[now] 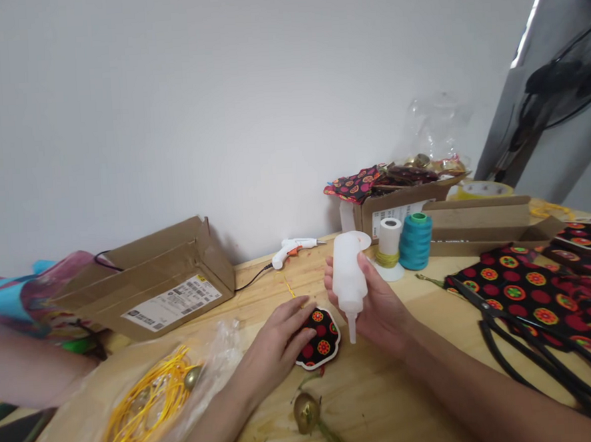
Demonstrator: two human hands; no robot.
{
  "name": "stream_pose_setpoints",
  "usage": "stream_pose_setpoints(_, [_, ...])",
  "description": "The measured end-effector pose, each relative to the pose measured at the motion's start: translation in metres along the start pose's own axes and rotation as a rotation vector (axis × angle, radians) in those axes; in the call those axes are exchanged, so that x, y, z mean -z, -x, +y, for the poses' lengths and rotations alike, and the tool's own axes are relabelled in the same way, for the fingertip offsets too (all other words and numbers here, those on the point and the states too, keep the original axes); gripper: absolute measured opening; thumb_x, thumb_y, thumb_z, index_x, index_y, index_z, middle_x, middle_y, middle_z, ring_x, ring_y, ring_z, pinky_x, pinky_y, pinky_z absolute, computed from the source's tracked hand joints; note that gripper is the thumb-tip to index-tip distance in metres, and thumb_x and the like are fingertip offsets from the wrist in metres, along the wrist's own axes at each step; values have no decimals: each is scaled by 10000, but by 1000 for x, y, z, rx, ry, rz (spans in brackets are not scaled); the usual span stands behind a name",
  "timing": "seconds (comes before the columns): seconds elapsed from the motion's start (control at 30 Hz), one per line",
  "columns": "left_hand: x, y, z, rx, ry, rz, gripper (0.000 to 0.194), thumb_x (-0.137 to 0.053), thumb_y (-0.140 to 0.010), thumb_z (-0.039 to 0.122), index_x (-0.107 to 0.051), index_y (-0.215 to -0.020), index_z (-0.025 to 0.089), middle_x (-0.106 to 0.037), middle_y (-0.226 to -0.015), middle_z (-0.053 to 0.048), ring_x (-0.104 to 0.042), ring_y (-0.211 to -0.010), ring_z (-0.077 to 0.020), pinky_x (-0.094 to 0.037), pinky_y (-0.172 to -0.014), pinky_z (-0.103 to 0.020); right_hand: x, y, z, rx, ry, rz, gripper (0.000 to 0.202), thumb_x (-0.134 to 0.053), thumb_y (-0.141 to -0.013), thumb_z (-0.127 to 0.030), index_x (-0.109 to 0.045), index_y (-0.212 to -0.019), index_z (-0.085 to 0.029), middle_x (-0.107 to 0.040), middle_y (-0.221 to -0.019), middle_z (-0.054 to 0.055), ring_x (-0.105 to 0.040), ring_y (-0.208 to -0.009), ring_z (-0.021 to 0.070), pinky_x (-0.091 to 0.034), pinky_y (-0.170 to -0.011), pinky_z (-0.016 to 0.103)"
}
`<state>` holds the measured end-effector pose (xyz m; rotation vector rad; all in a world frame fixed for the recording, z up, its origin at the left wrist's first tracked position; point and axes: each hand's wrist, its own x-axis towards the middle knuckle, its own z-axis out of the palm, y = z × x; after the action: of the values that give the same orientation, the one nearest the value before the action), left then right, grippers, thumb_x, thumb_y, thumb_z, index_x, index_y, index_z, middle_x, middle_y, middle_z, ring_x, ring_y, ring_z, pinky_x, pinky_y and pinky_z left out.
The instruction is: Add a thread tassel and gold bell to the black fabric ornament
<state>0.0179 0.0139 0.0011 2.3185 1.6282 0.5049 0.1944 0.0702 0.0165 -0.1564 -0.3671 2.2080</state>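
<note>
In my right hand (380,302) is a white translucent squeeze bottle (348,271), tilted with its narrow nozzle pointing down. Fingers and thumb wrap round its body. Just left of the nozzle, a small scalloped piece with a pale edge and black, red and orange patterned fabric (325,339) lies on the table. My left hand (277,335) rests over its left side, fingers stretched out and touching it; that side is hidden. A yellow cord (289,288) runs out beyond the fingers. Below the piece lies a gold-coloured bell (306,412) with a greenish tassel.
A white glue gun (297,249) lies near the wall. Thread spools, one teal (415,241), stand behind my right hand. Black-handled scissors (528,340) lie on patterned fabric at right. Cardboard boxes (179,281) and a plastic bag of yellow cord (146,403) sit left, beside another person's arm (28,364).
</note>
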Motion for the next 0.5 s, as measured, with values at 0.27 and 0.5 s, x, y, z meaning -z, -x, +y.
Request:
stream_pose_setpoints(0.27, [27,7,10,26,260,185,253,-375,-823,190,-624,-856,226,-559,-1138,-40,-487,-1045,-189,-359,-910,-349,0,-1,-4,56,50,10,270,-474,-830,-339,-577,-949,-120,-669,-789,53,-635,-718,132,-535,-641,220])
stream_pose_setpoints(0.5, [40,102,29,356,898,270,549,-368,-644,650,-284,-278,249,-322,-294,-2,-397,-334,-152,-400,-382,-331,-13,6,-20,223,-13,165,348,-346,-880,-388,-545,-1043,-153,-673,-834,42,-639,-742,120,-547,-637,212])
